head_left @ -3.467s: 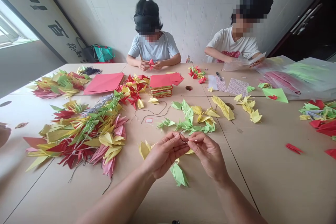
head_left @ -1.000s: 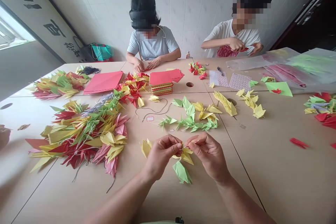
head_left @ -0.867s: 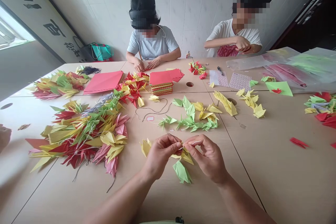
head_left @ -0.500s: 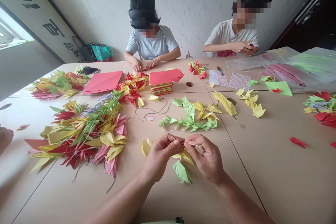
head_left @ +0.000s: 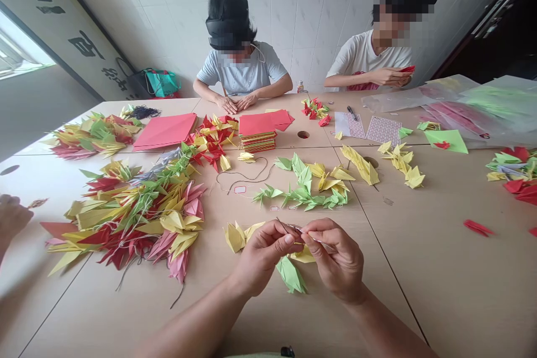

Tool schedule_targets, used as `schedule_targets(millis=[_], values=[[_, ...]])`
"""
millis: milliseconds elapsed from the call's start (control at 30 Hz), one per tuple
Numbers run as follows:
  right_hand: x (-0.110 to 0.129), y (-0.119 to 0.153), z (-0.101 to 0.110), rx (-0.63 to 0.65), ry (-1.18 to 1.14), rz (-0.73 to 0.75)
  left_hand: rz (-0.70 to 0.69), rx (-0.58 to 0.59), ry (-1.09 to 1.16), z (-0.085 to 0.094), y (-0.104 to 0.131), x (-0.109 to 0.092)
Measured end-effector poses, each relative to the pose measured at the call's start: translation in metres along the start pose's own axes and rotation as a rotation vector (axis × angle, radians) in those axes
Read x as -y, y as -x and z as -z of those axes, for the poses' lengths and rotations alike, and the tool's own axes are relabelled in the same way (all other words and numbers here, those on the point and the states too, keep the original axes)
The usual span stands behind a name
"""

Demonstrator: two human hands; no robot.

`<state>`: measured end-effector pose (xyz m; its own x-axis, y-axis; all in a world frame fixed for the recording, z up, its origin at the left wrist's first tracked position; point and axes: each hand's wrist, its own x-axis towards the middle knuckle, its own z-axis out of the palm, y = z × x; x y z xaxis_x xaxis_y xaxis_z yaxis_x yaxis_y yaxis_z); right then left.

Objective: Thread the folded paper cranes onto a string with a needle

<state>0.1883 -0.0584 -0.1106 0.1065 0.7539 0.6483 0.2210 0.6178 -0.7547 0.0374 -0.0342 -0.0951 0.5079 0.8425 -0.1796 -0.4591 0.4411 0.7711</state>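
Observation:
My left hand and my right hand meet in front of me, both pinching a thin dark string between their fingertips. A thin whitish strand shows by my right fingers; I cannot tell whether it is part of the string. Below the hands a folded green paper piece lies on the table, and yellow folded paper pieces are partly hidden behind my left hand. Just beyond sit strung green folded paper pieces beside yellow ones.
To the left spreads a big heap of colourful folded paper. Red sheets and a paper stack lie farther back. Two co-workers sit across the table. Another person's hand is at the left edge. Plastic bags lie at right.
My fingertips have shifted slightly on the string, and my right hand has moved a little right and down. The co-workers' hands have moved, and the hand at the left edge reaches farther in.

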Motion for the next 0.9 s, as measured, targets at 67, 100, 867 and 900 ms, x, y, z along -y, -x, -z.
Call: schedule_targets(millis=[67, 100, 867, 900], values=[[0.0002, 0.0005, 0.0002, -0.011, -0.01, -0.006, -0.017, -0.002, -0.02, 0.0005, -0.0008, 0.0005], [0.0003, 0.0007, 0.0002, -0.018, -0.016, -0.013, -0.023, -0.001, -0.029, 0.0008, -0.0011, 0.0005], [0.0076, -0.0062, 0.0014, -0.005, 0.125, 0.14, -0.115, 0.072, -0.281, -0.0039, 0.0059, -0.0062], [0.0077, -0.0064, 0.0014, -0.002, 0.14, 0.154, -0.111, 0.079, -0.296, -0.0039, 0.0064, -0.0063]])
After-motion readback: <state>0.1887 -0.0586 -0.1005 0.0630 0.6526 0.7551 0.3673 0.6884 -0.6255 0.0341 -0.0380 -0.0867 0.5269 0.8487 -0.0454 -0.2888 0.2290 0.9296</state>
